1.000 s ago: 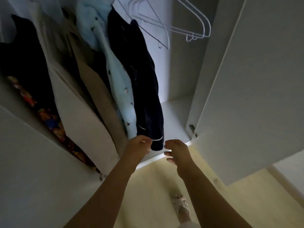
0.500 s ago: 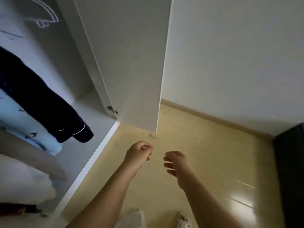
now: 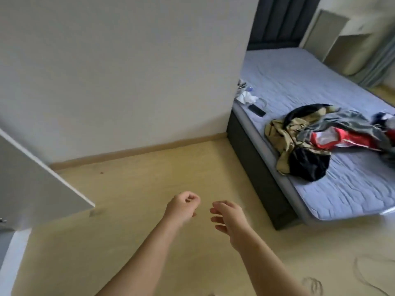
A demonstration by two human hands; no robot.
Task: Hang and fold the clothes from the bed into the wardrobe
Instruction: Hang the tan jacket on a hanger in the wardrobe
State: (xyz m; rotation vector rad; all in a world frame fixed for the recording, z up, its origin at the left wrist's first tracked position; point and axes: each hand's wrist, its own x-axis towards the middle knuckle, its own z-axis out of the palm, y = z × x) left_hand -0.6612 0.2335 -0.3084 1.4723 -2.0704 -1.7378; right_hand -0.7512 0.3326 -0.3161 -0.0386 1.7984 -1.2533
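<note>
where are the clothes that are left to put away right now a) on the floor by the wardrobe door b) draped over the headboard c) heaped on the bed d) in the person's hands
c: the pile of clothes lies heaped on the bed, while the left hand and the right hand are out over the floor and hold nothing.

Left hand (image 3: 183, 207) curled, right hand (image 3: 228, 216) loose; clothes (image 3: 303, 142), perhaps jackets, on bed (image 3: 299, 77).
</note>
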